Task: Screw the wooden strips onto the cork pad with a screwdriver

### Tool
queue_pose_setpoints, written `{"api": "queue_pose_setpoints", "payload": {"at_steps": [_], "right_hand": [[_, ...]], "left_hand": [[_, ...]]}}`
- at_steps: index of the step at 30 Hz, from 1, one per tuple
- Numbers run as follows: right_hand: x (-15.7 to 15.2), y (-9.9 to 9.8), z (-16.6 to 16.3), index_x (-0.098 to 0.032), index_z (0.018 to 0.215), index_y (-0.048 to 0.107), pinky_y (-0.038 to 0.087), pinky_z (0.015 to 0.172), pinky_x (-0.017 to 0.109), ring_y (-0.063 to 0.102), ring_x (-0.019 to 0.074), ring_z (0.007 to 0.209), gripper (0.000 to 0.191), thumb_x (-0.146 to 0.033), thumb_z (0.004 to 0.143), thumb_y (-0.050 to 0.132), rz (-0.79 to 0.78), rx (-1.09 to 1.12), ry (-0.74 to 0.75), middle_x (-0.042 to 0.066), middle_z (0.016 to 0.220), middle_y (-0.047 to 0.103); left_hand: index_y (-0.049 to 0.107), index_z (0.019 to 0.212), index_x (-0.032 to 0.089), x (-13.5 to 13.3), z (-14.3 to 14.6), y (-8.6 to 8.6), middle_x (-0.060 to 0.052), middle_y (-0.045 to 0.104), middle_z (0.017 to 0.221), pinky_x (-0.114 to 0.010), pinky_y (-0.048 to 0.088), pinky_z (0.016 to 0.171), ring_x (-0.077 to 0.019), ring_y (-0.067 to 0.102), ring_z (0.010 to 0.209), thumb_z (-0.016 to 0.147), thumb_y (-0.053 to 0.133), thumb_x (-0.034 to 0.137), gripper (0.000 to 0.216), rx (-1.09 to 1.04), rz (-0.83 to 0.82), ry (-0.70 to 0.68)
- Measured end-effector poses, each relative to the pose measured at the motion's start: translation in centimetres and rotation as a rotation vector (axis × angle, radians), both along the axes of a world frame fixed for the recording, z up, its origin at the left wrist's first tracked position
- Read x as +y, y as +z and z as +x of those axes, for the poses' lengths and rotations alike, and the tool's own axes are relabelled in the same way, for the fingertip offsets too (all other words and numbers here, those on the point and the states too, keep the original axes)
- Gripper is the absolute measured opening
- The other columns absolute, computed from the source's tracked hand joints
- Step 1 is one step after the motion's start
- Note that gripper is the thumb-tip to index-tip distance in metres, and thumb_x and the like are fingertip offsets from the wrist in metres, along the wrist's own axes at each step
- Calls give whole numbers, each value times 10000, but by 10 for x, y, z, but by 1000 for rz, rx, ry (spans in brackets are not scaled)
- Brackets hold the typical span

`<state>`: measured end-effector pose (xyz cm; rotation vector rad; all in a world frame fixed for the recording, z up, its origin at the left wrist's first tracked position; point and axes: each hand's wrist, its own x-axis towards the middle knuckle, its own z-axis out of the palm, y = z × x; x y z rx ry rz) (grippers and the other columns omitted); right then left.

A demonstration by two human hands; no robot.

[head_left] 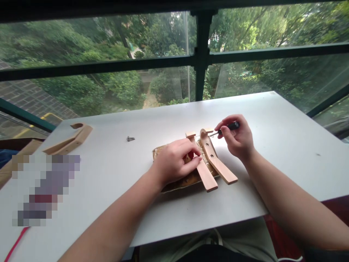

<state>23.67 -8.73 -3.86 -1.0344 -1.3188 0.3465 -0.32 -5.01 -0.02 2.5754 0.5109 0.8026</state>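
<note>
My left hand (pixel 174 160) rests closed on a wooden assembly, pressing a straight wooden slat (pixel 205 174) against a wrapped flat panel (pixel 177 182). My right hand (pixel 237 137) grips a black-handled screwdriver (pixel 228 127) whose tip points left at a curved wooden piece (pixel 215 156) with two holes. That curved piece lies beside the slat, on the panel's right side.
The white table (pixel 272 120) stands against a large window. A screw (pixel 130 138) lies loose at centre left. Another curved wooden part (pixel 69 140) sits at the far left edge. A blurred patch (pixel 45 189) covers something at the left front.
</note>
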Motion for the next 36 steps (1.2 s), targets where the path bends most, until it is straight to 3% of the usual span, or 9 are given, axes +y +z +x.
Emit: {"api": "queue_pose_setpoints", "payload": {"at_steps": [3, 6, 9, 13, 18, 27, 36], "right_hand": [[-1, 13, -2, -234, 1047, 497, 490, 479, 267, 612, 142, 605, 245, -314, 884, 661, 101, 43, 6, 10, 816, 680], [-11, 41, -14, -262, 1028, 490, 386, 384, 252, 559, 126, 504, 216, -321, 895, 649, 209, 30, -3, -2, 767, 681], [-24, 72, -31, -297, 1027, 498, 415, 433, 295, 542, 138, 478, 212, -301, 888, 658, 233, 20, 7, -24, 686, 622], [-30, 95, -47, -269, 984, 517, 468, 483, 308, 592, 154, 559, 193, -238, 862, 664, 126, -109, 284, -11, 728, 596], [-19, 92, -54, -269, 931, 516, 513, 568, 357, 571, 186, 650, 138, -292, 872, 639, 15, -227, 338, 10, 741, 575], [-2, 79, -62, -256, 871, 496, 496, 533, 344, 522, 165, 600, 124, -304, 877, 611, 33, -193, 411, 11, 748, 514], [2, 71, -58, -273, 911, 500, 538, 611, 381, 563, 191, 672, 155, -354, 875, 627, 27, -214, 392, 16, 787, 532]], "left_hand": [[682, 862, 189, 0, -2, -3, 29, 567, 650, -226, 444, 614, -88, 514, 585, 811, 663, 216, 61, -11, -101, 19], [704, 874, 188, 0, -3, -3, 34, 558, 607, -223, 446, 593, -88, 510, 564, 811, 673, 240, 87, -24, -181, 1], [719, 888, 193, 1, -3, -3, 31, 579, 609, -222, 449, 589, -87, 527, 567, 815, 681, 259, 106, -23, -231, -2], [736, 895, 212, 1, -2, -2, 34, 595, 605, -231, 450, 595, -90, 536, 567, 826, 676, 277, 112, 1, -214, -2], [736, 867, 210, 3, -1, -2, 33, 612, 590, -241, 438, 588, -102, 545, 571, 828, 668, 268, 98, -29, -164, -28], [719, 864, 191, 5, -2, -3, 28, 627, 639, -242, 398, 577, -94, 531, 592, 839, 634, 238, 100, -35, -163, -71], [707, 854, 188, 5, -2, -2, 15, 638, 656, -245, 410, 590, -104, 543, 607, 839, 614, 215, 97, -15, -178, -76]]}}
